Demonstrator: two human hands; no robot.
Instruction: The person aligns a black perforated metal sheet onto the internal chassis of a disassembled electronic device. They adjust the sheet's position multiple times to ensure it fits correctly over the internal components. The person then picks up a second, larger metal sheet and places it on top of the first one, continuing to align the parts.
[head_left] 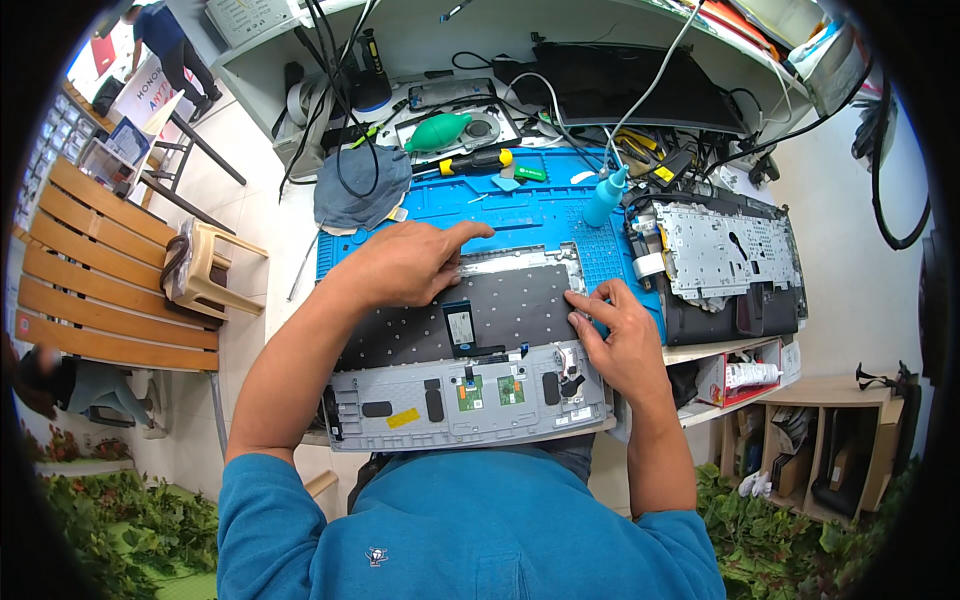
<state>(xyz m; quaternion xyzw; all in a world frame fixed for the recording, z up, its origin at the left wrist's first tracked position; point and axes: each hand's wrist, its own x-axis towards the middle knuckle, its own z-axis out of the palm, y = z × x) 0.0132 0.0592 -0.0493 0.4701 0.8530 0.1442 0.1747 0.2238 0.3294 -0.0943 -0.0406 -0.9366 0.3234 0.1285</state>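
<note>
Upside down in front of me lies a grey laptop top case point(350, 405), its inner side facing up. A black keyboard backing sheet point(400, 335) covers its far part. My left hand point(405, 262) rests at the sheet's far edge, index finger stretched right, the other fingers curled downward and partly hidden. Against the right edge of the sheet, my right hand point(618, 335) has bent fingers touching the surface, thumb apart. Neither hand shows anything gripped. Between them lies a small black module point(460, 328) with a white label. Small green boards point(511, 390) sit in the case's near part.
A blue repair mat point(545, 205) lies beneath. Beyond are a light-blue bottle point(604, 200), a yellow-black screwdriver point(477, 162), a green air blower point(438, 132) and a grey cloth point(362, 187). Another laptop part point(730, 250) lies right. Cables point(345, 100) hang overhead.
</note>
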